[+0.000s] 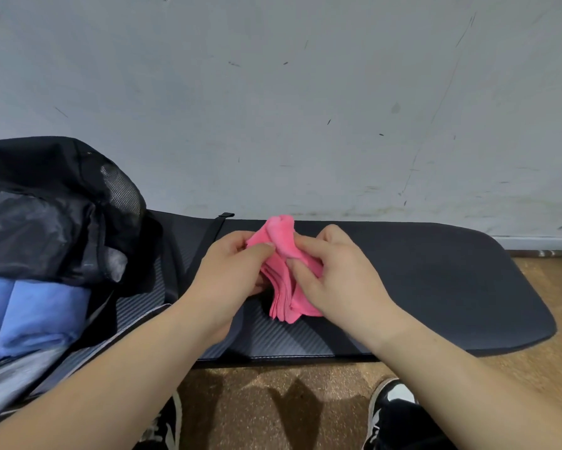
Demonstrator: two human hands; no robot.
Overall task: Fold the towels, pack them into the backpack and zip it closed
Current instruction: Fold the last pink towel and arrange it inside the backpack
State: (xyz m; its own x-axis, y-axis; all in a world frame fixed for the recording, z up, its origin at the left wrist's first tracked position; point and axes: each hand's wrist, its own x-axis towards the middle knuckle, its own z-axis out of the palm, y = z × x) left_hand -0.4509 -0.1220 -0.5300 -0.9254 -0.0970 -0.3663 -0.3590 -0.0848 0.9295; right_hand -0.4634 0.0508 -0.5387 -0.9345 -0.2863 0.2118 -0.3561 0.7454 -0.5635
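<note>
Pink towel [283,292], bunched with its long axis running top-to-bottom at frame centre over the dark bench [435,280], is pinched in the grip of both left hand [230,264] and right hand [334,274], open backpack [62,203] holding blue towels [42,313] far left, nearer the left hand.

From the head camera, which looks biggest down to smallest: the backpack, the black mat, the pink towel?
1. mat
2. backpack, nearer and cut off by the frame edge, so unsure against the mat
3. pink towel, bunched, gripped by left hand and right hand
</note>
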